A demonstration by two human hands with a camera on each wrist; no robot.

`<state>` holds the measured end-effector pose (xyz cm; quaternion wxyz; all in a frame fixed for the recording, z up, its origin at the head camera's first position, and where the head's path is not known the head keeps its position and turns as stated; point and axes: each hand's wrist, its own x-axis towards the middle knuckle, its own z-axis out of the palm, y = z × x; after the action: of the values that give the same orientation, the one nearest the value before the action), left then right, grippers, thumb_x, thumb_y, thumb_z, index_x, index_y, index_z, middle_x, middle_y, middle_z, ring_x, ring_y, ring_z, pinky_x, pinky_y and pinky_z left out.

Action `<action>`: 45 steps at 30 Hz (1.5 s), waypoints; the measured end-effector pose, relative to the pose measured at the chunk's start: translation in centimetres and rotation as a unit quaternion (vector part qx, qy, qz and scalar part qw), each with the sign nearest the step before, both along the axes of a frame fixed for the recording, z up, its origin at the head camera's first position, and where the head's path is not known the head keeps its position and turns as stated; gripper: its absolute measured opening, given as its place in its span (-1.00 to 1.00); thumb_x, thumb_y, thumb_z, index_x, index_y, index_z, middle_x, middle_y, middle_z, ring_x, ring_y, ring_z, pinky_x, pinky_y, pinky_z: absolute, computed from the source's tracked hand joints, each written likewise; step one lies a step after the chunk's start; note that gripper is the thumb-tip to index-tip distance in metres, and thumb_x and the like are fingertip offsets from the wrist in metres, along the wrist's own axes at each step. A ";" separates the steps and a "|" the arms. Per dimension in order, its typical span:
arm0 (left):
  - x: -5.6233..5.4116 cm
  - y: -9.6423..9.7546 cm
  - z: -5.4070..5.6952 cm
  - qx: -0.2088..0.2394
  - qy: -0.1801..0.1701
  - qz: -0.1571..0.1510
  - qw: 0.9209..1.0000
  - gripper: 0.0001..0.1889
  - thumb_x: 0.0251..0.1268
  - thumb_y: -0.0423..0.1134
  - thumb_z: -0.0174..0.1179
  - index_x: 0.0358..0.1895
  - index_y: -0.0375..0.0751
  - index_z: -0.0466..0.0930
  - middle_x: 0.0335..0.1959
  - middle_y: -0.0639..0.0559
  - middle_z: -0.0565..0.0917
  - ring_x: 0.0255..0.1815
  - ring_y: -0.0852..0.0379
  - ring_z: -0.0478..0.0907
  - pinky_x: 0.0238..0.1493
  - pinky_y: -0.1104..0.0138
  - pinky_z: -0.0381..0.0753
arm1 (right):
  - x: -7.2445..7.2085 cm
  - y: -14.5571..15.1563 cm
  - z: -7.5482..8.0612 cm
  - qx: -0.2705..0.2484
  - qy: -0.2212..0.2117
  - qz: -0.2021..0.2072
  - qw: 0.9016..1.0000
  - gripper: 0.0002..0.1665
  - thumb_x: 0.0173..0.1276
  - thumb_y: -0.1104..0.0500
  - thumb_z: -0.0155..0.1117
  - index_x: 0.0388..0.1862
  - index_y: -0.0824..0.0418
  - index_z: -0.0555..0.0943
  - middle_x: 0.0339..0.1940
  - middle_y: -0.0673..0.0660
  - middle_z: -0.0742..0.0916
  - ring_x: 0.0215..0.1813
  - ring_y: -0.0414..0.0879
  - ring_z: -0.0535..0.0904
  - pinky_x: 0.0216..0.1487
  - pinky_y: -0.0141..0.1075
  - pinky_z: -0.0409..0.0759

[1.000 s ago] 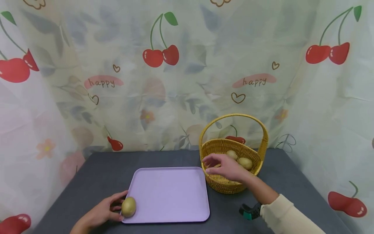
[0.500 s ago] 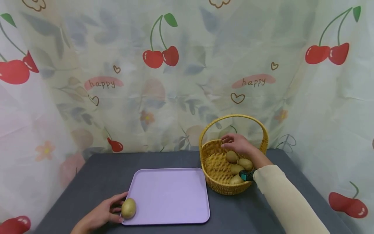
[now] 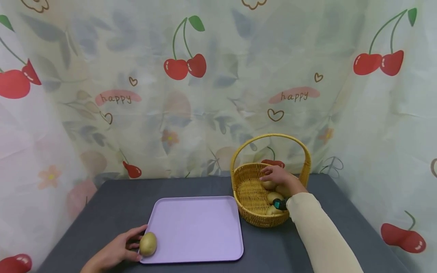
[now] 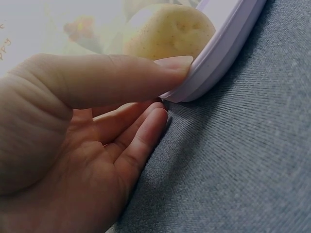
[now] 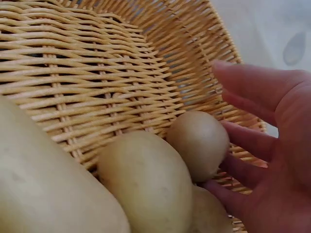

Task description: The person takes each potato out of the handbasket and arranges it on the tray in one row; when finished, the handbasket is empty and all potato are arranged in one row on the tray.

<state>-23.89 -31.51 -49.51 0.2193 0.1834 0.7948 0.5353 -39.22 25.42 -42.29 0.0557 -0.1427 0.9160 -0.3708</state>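
Note:
In the head view, my left hand (image 3: 114, 248) is at the near left corner of a lilac tray (image 3: 196, 229), its fingers beside a potato (image 3: 148, 244) lying in that corner. The left wrist view shows the straight thumb (image 4: 121, 77) against the tray's rim, the other fingers low near the cloth. My right hand (image 3: 278, 177) reaches into a wicker basket (image 3: 250, 195). In the right wrist view its spread fingers stand beside a small round potato (image 5: 199, 143), thumb side away from it; whether they touch is unclear. Several potatoes lie in the basket, partly hidden by the hand and wrist.
A dark grey cloth (image 3: 133, 197) covers the table. The basket's tall arched handle (image 3: 271, 135) rises above the right hand. A printed curtain (image 3: 218, 94) hangs behind the table and along both sides.
My right hand moves from the basket's left side up to its back right, then lowers to the potatoes there. My left hand keeps its place at the tray corner.

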 end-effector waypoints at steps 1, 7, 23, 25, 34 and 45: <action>0.0 0.0 0.0 0.002 -0.001 0.000 1.000 -0.12 0.14 -0.45 0.31 0.43 -0.62 -0.05 0.25 -0.43 0.36 0.17 -0.23 0.39 0.01 0.31 0.53 | 0.0 -0.1 -0.2 0.001 -0.007 0.007 1.000 -0.45 0.40 0.16 0.24 0.24 0.48 0.45 0.18 0.48 0.51 0.20 0.33 0.41 0.16 0.08 0.41; 0.0 -0.1 0.0 0.007 -0.002 -0.001 1.000 -0.13 0.14 -0.45 0.30 0.42 -0.63 -0.05 0.23 -0.42 0.38 0.17 -0.24 0.40 0.00 0.33 0.53 | 0.3 -1.0 -1.0 0.003 -0.045 -0.009 0.999 -0.51 0.25 0.30 0.28 0.17 0.44 0.54 0.11 0.35 0.58 0.05 0.16 0.49 0.06 -0.01 0.47; 0.1 0.1 0.1 0.009 -0.002 0.003 1.000 -0.08 0.08 -0.45 0.35 0.42 -0.63 -0.05 0.21 -0.43 0.40 0.15 -0.27 0.43 0.00 0.29 0.56 | 1.9 -3.0 1.4 0.048 0.038 0.016 0.998 -0.63 0.23 0.31 0.37 0.04 0.21 0.64 -0.04 0.15 0.64 -0.33 -0.01 0.43 -0.31 -0.19 0.40; 0.2 0.1 0.1 0.011 0.003 0.001 1.000 -0.08 0.07 -0.45 0.35 0.42 -0.63 -0.05 0.21 -0.44 0.39 0.15 -0.28 0.43 0.00 0.29 0.55 | 3.0 -3.4 1.8 0.031 0.049 0.033 0.998 -0.63 0.22 0.29 0.40 0.03 0.20 0.65 -0.02 0.15 0.65 -0.29 -0.02 0.46 -0.30 -0.20 0.42; 0.2 0.1 0.0 0.006 0.016 -0.004 1.000 -0.09 0.09 -0.43 0.36 0.42 -0.63 -0.04 0.22 -0.46 0.38 0.16 -0.31 0.42 -0.02 0.34 0.54 | 8.3 -6.4 2.5 -0.025 0.081 0.081 0.993 -0.56 0.14 0.25 0.48 0.02 0.05 0.65 0.01 0.04 0.64 0.03 0.07 0.53 -0.06 -0.10 0.53; 0.2 0.1 0.2 -0.003 0.011 0.003 1.000 -0.09 0.08 -0.43 0.36 0.43 -0.61 -0.02 0.23 -0.45 0.38 0.17 -0.29 0.40 0.02 0.29 0.54 | 11.9 -12.6 1.9 -0.098 0.073 0.163 0.979 -0.43 0.13 0.22 0.49 0.17 0.17 0.59 0.04 0.06 0.60 0.01 -0.01 0.53 -0.10 -0.24 0.56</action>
<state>-23.67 -31.40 -49.34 0.2089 0.1862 0.7996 0.5314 -27.33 12.85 -40.39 0.0338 -0.3216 0.8411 -0.4336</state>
